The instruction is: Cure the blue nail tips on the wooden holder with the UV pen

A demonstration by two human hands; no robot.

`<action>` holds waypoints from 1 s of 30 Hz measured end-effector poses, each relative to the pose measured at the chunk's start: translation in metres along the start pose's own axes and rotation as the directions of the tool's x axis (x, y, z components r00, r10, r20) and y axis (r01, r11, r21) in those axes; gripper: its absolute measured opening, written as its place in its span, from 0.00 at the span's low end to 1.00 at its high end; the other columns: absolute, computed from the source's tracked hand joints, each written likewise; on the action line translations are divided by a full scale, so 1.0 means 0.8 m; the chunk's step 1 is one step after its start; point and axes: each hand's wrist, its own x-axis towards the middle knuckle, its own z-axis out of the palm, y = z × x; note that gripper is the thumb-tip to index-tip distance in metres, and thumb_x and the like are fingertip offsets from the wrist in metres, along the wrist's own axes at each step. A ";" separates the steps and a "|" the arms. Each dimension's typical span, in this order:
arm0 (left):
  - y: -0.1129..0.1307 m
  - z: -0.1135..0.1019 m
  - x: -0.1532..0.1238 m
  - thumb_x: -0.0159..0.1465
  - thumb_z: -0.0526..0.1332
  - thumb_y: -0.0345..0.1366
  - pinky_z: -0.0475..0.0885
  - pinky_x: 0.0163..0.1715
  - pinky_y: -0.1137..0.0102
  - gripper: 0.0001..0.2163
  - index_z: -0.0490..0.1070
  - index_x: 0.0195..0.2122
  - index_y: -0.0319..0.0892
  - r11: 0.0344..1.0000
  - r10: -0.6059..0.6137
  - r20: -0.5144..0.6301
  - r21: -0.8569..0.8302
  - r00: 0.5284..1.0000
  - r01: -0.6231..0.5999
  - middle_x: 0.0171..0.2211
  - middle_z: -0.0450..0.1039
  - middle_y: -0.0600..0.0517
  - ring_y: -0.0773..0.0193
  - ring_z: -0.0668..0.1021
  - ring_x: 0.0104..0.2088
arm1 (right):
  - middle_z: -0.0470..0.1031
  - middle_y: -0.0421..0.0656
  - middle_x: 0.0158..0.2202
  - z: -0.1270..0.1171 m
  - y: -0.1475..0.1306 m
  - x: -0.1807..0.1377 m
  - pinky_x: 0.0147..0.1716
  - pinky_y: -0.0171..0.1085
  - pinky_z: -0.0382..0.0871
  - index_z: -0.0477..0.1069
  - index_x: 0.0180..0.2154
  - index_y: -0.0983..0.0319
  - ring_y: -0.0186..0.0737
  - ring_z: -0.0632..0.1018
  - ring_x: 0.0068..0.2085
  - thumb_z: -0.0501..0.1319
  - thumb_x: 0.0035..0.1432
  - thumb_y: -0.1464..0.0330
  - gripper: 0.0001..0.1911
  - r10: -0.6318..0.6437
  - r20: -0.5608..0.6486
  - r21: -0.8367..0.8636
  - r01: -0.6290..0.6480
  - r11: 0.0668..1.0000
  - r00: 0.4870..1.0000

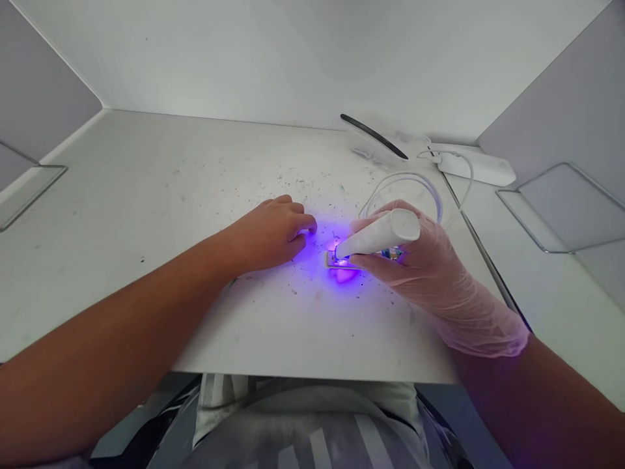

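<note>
My right hand [415, 254], in a thin translucent glove, is closed around a white handheld UV lamp [378, 233]. The lamp tilts down to the left, and violet light spreads from its lower end. Directly under that end is a small flat rectangular piece [329, 260] with a pale yellowish edge; glare and my fingers hide much of it. Something shiny and multicoloured shows between my right fingers. To the left, my bare left hand [273, 234] rests on the table, fingers loosely bent, a gap between thumb and forefinger and nothing visible in it.
Dark specks are scattered over the white table [122, 195]. A white cable [415, 176] loops behind my right hand. Farther back are a clear plastic tray [371, 146], a black strip [374, 135] and a white power strip [476, 166]. Wire frames [547, 251] stand at both sides.
</note>
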 end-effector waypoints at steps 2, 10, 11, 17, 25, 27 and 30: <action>0.000 0.000 0.000 0.67 0.53 0.31 0.70 0.44 0.59 0.16 0.81 0.44 0.44 1.000 0.004 -0.002 -0.002 1.000 -0.004 0.35 0.78 0.47 0.53 0.75 0.42 | 0.77 0.38 0.33 0.000 -0.001 0.001 0.34 0.40 0.75 0.78 0.37 0.55 0.37 0.78 0.33 0.73 0.61 0.65 0.06 0.012 0.004 -0.006 -0.012 1.000 1.000; -0.001 0.001 0.000 0.67 0.53 0.32 0.70 0.44 0.59 0.16 0.81 0.44 0.45 1.000 0.005 -0.003 -0.011 1.000 -0.005 0.36 0.78 0.47 0.53 0.75 0.43 | 0.75 0.37 0.31 -0.001 -0.001 0.004 0.34 0.39 0.74 0.77 0.36 0.56 0.37 0.77 0.33 0.74 0.60 0.68 0.06 -0.026 -0.003 -0.003 0.026 1.000 1.000; -0.001 0.000 0.000 0.67 0.53 0.32 0.70 0.44 0.59 0.15 0.81 0.44 0.45 1.000 0.005 -0.001 -0.012 1.000 -0.005 0.36 0.78 0.47 0.53 0.75 0.43 | 0.75 0.37 0.32 -0.001 -0.001 0.003 0.34 0.39 0.74 0.77 0.36 0.56 0.37 0.77 0.33 0.74 0.60 0.67 0.06 -0.019 -0.002 0.002 0.019 1.000 1.000; 0.001 -0.001 0.000 0.66 0.53 0.32 0.70 0.44 0.59 0.15 0.81 0.43 0.44 1.000 -0.001 0.001 -0.014 1.000 0.001 0.35 0.78 0.47 0.52 0.75 0.42 | 0.77 0.38 0.33 -0.001 0.000 0.001 0.33 0.40 0.74 0.78 0.37 0.56 0.38 0.78 0.33 0.74 0.60 0.66 0.06 0.001 0.004 -0.006 -0.001 1.000 1.000; 0.000 0.000 -0.001 0.67 0.52 0.31 0.70 0.43 0.59 0.16 0.81 0.43 0.44 1.000 0.000 -0.003 -0.003 1.000 -0.001 0.35 0.78 0.47 0.53 0.75 0.42 | 0.77 0.38 0.33 0.000 0.001 0.003 0.32 0.40 0.73 0.77 0.37 0.56 0.38 0.78 0.33 0.72 0.61 0.66 0.05 -0.012 0.001 0.016 0.012 1.000 1.000; 0.000 0.000 -0.001 0.67 0.52 0.31 0.70 0.43 0.59 0.16 0.81 0.43 0.44 1.000 0.004 -0.003 -0.006 1.000 -0.004 0.35 0.78 0.47 0.53 0.75 0.42 | 0.77 0.38 0.33 0.000 0.001 0.003 0.32 0.40 0.74 0.77 0.37 0.56 0.38 0.78 0.33 0.72 0.61 0.66 0.05 -0.008 0.005 0.009 0.008 1.000 1.000; 0.000 0.000 -0.001 0.67 0.53 0.31 0.70 0.43 0.59 0.16 0.81 0.44 0.44 1.000 0.009 -0.006 -0.003 1.000 -0.009 0.35 0.78 0.47 0.53 0.75 0.43 | 0.76 0.38 0.33 -0.001 0.001 0.002 0.33 0.40 0.74 0.77 0.37 0.56 0.38 0.78 0.33 0.72 0.61 0.66 0.05 -0.019 0.001 0.017 0.019 1.000 1.000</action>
